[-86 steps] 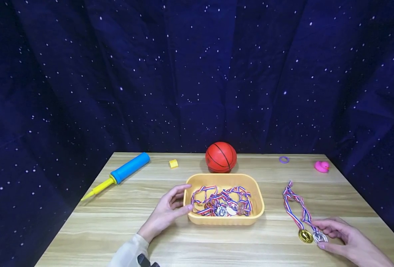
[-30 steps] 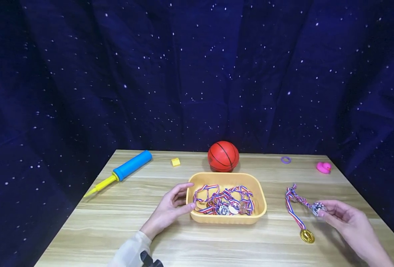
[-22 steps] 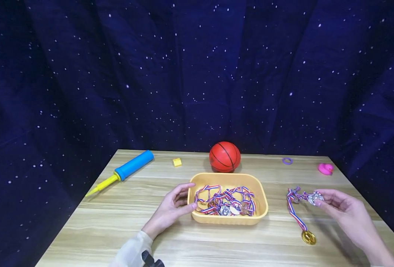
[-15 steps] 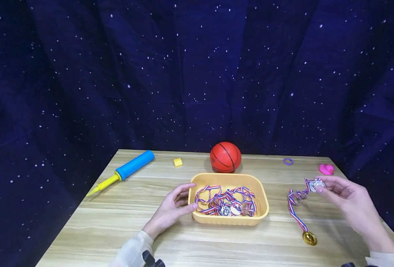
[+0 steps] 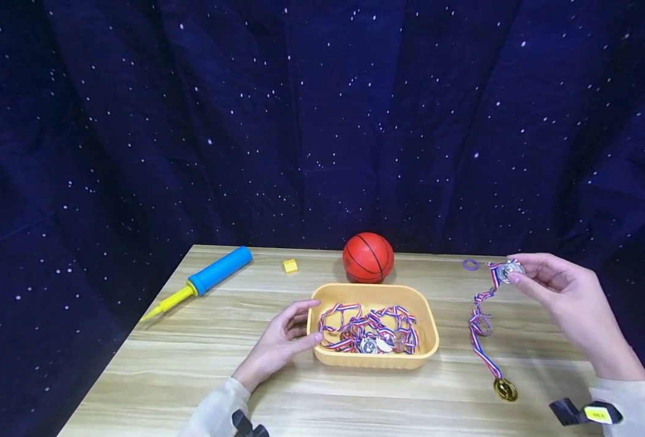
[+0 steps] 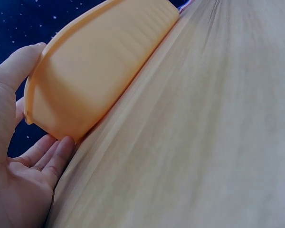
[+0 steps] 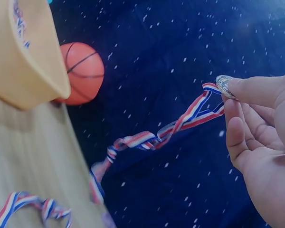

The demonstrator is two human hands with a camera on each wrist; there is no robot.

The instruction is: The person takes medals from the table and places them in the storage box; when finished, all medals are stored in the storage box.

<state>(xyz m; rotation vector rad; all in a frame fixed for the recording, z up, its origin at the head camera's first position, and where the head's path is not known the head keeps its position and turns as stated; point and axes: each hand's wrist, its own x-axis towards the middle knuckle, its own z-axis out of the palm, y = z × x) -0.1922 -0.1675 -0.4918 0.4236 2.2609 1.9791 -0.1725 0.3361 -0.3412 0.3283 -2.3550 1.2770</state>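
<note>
My right hand pinches a silver medal between thumb and fingers, raised above the table. Its red, white and blue ribbon trails down, twisted and knotted, towards the ribbon of a gold medal lying on the tabletop. With thumb and forefinger at the rim, my left hand grips the left end of a yellow-orange plastic bin. Its other fingers touch the outer wall low down in the left wrist view. Several medals with tangled striped ribbons lie inside the bin.
A red toy basketball sits just behind the bin. To the left lie a blue and yellow hand pump and a yellow toy block. A purple ring lies at the back right, near the raised medal. A starry dark curtain hangs behind the table.
My right hand has lifted the silver medal from beside the gold one, up and away, stretching out its ribbon. The gold medal and my left hand on the bin have stayed nearly in place.
</note>
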